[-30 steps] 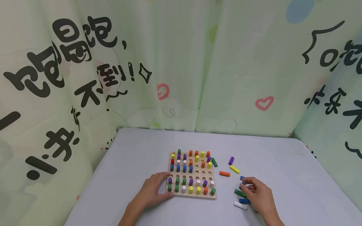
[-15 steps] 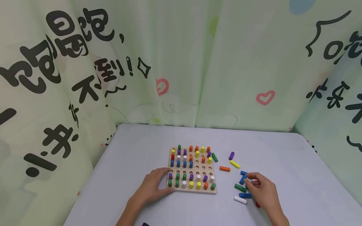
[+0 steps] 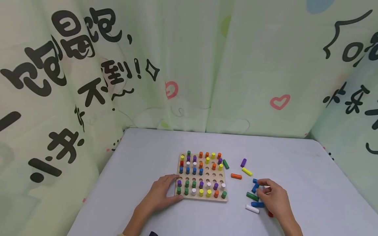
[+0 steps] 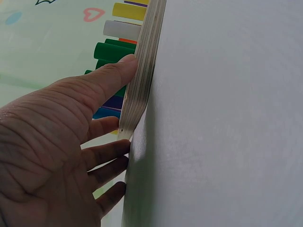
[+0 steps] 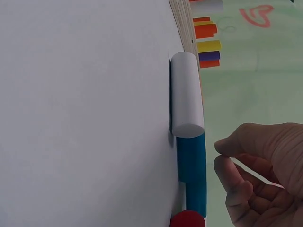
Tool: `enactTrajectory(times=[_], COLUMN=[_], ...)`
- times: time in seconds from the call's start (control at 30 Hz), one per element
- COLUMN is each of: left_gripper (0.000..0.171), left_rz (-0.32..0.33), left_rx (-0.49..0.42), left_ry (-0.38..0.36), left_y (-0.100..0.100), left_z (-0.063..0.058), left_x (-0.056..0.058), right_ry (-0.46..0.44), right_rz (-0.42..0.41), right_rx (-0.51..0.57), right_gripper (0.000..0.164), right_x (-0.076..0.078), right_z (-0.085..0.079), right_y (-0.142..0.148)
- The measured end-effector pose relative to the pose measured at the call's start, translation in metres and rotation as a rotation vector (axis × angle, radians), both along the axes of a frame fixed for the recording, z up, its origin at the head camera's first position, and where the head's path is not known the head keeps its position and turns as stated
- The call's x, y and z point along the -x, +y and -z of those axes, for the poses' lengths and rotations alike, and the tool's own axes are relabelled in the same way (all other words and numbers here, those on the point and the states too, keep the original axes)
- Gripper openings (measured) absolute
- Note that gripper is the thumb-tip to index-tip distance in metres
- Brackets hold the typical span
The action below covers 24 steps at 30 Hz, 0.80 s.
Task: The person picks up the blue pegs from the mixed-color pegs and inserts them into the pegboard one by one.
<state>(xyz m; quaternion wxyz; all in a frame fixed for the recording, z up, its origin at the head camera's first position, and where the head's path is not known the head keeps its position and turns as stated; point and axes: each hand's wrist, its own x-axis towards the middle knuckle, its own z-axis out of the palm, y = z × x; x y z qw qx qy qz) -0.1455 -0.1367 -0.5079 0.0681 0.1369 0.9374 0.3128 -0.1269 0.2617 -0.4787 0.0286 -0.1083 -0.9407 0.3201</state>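
Black writing (image 3: 116, 72): "不到!" on the curtain (image 3: 189, 65).
Left hand (image 3: 159, 193): fingers spread wide, touching the peg board's (image 3: 205, 198) left side.
Peg board: flat on the table (image 3: 153, 144).
Right hand (image 3: 273, 195): finger and thumb bent close, near blue pegs (image 3: 255, 187); can't tell if it holds one.

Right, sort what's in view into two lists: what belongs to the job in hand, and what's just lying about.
Seemingly part of the job:
pegboard, touched by the left hand
standing pegs in its holes
loose pegs beside it, near the right hand

Just there:
unclear black object, cut off at the head view's bottom
patterned curtain behind the table
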Motion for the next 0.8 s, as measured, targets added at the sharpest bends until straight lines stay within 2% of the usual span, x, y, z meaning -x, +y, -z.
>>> enactTrajectory(times=[0.43,0.8], left_gripper=[0.079,0.078], left_rz=[0.002,-0.006], left_rx=[-0.009,-0.024], left_ry=[-0.021,-0.018], left_y=[0.001,0.000], left_z=[0.002,0.001], left_x=[0.000,0.001], right_ry=[-0.031,-0.023], right_rz=[-0.008,0.000], right_rx=[0.000,-0.020], right_gripper=[0.036,0.034], right_x=[0.006,0.012], right_z=[0.003,0.005], right_y=[0.000,-0.001])
